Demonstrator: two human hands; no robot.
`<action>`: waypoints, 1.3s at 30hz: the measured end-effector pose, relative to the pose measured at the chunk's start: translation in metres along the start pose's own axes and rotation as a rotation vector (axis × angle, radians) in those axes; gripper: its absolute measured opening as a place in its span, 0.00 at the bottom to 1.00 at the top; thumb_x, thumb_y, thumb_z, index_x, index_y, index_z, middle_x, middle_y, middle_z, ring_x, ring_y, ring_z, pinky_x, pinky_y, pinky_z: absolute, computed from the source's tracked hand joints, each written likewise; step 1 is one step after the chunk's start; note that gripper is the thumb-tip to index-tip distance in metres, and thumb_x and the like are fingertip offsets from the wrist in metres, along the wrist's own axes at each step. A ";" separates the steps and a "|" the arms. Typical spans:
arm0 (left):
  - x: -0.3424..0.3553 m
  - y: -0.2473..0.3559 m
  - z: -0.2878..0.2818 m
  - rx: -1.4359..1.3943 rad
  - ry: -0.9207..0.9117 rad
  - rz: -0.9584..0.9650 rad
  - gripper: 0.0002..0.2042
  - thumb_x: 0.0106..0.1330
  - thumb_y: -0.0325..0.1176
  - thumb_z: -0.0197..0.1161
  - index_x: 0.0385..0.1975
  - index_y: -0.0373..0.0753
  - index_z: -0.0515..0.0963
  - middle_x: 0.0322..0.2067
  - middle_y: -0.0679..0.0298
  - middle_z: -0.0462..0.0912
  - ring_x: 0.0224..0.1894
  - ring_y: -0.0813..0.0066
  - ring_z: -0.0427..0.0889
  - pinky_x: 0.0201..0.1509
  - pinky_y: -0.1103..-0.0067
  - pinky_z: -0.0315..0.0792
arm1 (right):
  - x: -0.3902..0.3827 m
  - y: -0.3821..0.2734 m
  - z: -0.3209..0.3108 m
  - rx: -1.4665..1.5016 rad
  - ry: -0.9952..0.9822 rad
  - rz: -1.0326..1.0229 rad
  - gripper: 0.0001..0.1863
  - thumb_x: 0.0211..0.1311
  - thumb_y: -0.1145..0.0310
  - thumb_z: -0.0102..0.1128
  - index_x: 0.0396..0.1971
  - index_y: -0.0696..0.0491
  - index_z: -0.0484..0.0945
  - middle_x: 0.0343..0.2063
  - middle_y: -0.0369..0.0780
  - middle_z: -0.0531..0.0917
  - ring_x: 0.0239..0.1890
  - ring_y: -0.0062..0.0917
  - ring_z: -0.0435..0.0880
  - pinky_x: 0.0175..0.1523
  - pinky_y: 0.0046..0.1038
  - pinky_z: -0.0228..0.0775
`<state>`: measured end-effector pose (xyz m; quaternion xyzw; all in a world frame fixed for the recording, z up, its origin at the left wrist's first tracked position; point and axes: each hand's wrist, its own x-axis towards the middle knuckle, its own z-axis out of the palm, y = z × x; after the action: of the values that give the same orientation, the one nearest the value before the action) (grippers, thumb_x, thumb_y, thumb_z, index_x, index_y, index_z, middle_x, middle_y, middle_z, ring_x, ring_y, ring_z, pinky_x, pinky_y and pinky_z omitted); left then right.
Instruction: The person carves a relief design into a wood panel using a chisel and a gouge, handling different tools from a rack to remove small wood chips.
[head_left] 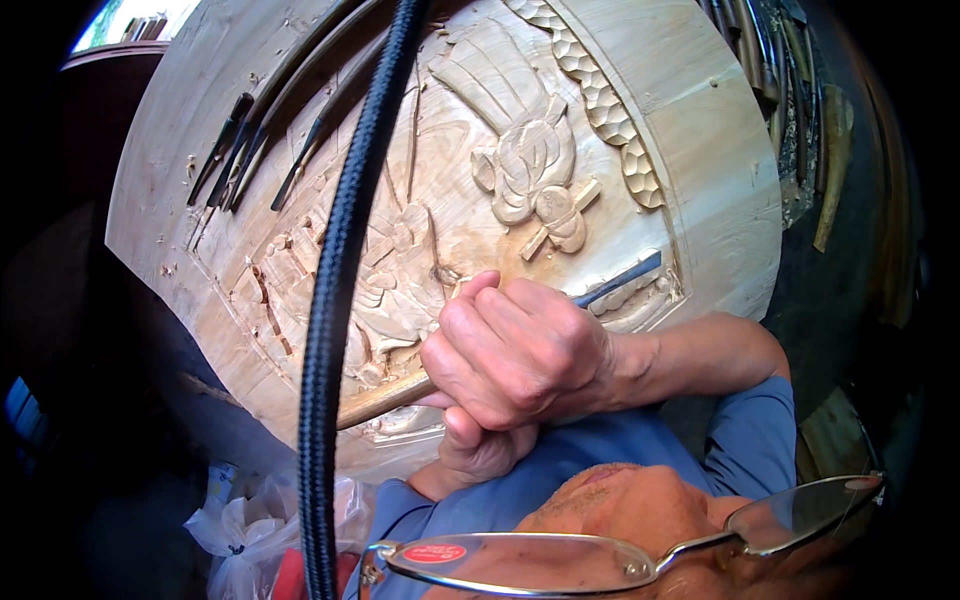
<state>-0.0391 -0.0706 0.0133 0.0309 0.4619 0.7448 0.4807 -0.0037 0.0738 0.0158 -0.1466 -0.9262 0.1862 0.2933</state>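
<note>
A pale round wooden board (720, 170) carries carved relief figures (530, 170) and a scalloped border (600, 90). Over its lower part, my right hand (515, 350) is closed round a chisel (385, 400), whose wooden handle runs toward the lower left and whose dark metal end (625, 275) points up and right over a carved strip. My left hand (475, 450) is curled under my right hand at the chisel, thumb raised; most of its fingers are hidden, so I cannot tell what they grip.
Several chisels (230, 150) lie on the board's upper left. More tools (800, 120) are heaped at the upper right. A braided black cord (340, 270) crosses the view. Plastic bags (245, 530) sit at the lower left, and wire-rimmed glasses (680, 545) show along the lower edge.
</note>
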 end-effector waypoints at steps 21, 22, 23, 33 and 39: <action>0.024 0.001 0.012 0.168 -0.441 0.064 0.40 0.79 0.56 0.67 0.75 0.25 0.68 0.63 0.44 0.84 0.64 0.53 0.86 0.74 0.62 0.76 | 0.080 0.104 -0.111 0.886 0.397 0.603 0.23 0.84 0.51 0.63 0.51 0.59 0.86 0.30 0.43 0.90 0.17 0.14 0.78 0.20 0.16 0.61; 0.025 -0.001 0.013 0.139 -0.447 0.050 0.37 0.78 0.51 0.71 0.73 0.25 0.70 0.62 0.46 0.85 0.63 0.55 0.87 0.73 0.63 0.77 | 0.091 0.108 -0.105 0.876 0.525 0.758 0.25 0.85 0.48 0.60 0.45 0.60 0.84 0.28 0.41 0.87 0.16 0.17 0.75 0.20 0.19 0.59; 0.025 -0.001 0.013 0.157 -0.453 0.049 0.37 0.78 0.49 0.71 0.73 0.25 0.70 0.62 0.46 0.85 0.63 0.55 0.87 0.73 0.64 0.77 | 0.091 0.118 -0.102 0.951 0.595 0.770 0.26 0.86 0.47 0.59 0.45 0.60 0.83 0.29 0.42 0.87 0.16 0.18 0.75 0.20 0.19 0.60; 0.021 0.001 0.009 0.203 -0.468 -0.030 0.32 0.77 0.39 0.74 0.73 0.25 0.70 0.61 0.48 0.85 0.63 0.59 0.87 0.72 0.66 0.78 | 0.068 0.172 -0.077 1.509 0.593 0.659 0.27 0.83 0.41 0.60 0.33 0.51 0.80 0.25 0.42 0.84 0.13 0.21 0.72 0.17 0.22 0.57; 0.021 -0.001 0.009 0.189 -0.427 -0.014 0.30 0.75 0.32 0.76 0.71 0.26 0.73 0.59 0.50 0.87 0.61 0.62 0.89 0.70 0.69 0.79 | 0.065 0.165 -0.095 1.496 0.419 0.489 0.37 0.86 0.38 0.51 0.14 0.42 0.61 0.13 0.39 0.74 0.09 0.21 0.68 0.15 0.22 0.54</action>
<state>-0.0448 -0.0492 0.0092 0.2295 0.4174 0.6716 0.5675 0.0289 0.2699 0.0487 -0.1415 -0.4244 0.7831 0.4320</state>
